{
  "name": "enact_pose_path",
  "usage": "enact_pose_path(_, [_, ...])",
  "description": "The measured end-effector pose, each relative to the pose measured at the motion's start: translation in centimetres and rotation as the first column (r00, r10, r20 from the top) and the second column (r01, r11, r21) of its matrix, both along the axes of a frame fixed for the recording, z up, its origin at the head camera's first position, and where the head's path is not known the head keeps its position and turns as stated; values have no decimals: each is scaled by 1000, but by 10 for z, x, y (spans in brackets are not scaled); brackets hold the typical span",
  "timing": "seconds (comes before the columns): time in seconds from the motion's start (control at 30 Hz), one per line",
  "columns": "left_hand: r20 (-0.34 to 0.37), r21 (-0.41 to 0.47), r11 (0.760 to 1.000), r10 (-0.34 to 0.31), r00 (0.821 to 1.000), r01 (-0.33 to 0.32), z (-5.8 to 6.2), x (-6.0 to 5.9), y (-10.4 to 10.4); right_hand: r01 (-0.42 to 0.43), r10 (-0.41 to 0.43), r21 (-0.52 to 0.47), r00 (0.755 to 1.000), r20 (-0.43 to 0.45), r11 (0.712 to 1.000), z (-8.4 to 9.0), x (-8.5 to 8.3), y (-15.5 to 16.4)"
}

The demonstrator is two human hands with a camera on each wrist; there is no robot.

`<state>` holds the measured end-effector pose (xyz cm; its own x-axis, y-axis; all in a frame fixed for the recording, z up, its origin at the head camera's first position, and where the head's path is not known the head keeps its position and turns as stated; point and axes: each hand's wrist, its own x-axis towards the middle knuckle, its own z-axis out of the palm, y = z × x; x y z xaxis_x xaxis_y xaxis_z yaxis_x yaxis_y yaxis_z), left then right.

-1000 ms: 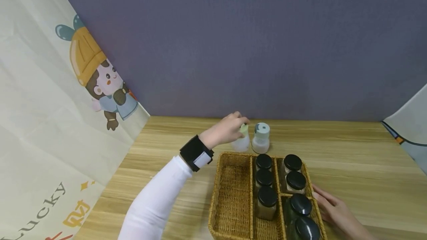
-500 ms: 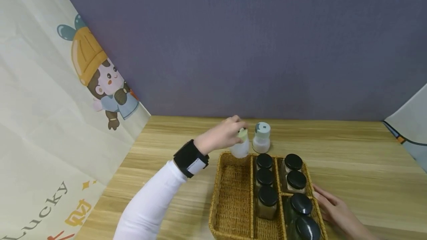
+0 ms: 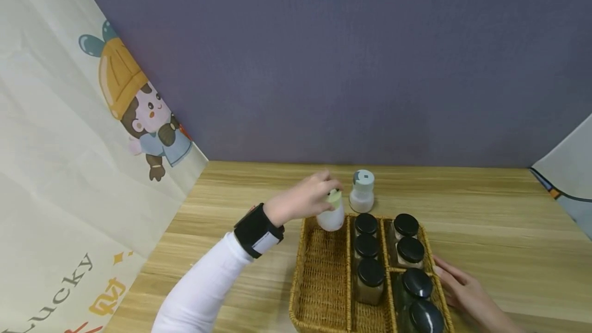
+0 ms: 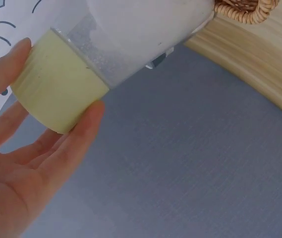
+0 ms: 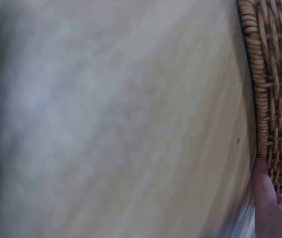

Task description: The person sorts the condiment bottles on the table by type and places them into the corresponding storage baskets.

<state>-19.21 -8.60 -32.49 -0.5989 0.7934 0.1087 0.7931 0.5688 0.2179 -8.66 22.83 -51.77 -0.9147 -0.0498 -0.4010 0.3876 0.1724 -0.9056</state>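
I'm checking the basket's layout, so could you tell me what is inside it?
The basket holds seven black-lidded jars in its middle and right sections. The left section looks empty below the bottle held by the left hand. Jar contents are mostly hidden.

So from my feed, the thing in hand is a little shaker jar (image 3: 331, 214): frosted, see-through plastic body with white powder inside and a pale yellow-green ribbed cap. It's up off the table, roughly upright in the head view, hanging right over the far-left corner of the wicker basket (image 3: 319, 266), above its empty left compartment. The left hand (image 3: 302, 199) pinches it by the cap, fingers wrapped round the lid. On the left wrist view I see granules stuck just under the cap.
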Motion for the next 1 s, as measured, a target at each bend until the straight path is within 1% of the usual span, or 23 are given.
enact_pose_path(0.23, [0,12,1000,-4,1000,4,-1,5,-2,-4,4,0,1000,-8,1000,2,1,-1])
enact_pose_path(0.43, [-6,0,1000,-5,1000,5,-1,8,-5,-3,3,5,1000,-7,1000,3,1,-1])
enact_pose_path(0.6, [8,-6,1000,-20,1000,20,-2,13,-7,-1,1,-2,1000,-11,1000,2,2,-1])
enact_pose_path(0.77, [-2,-12,999,-40,999,40,-5,16,-9,5,-5,3,1000,-7,1000,4,4,-1])
enact_pose_path(1.0, [-17,-34,998,-44,999,43,-12,17,-12,4,-4,-5,1000,-17,1000,8,6,-3])
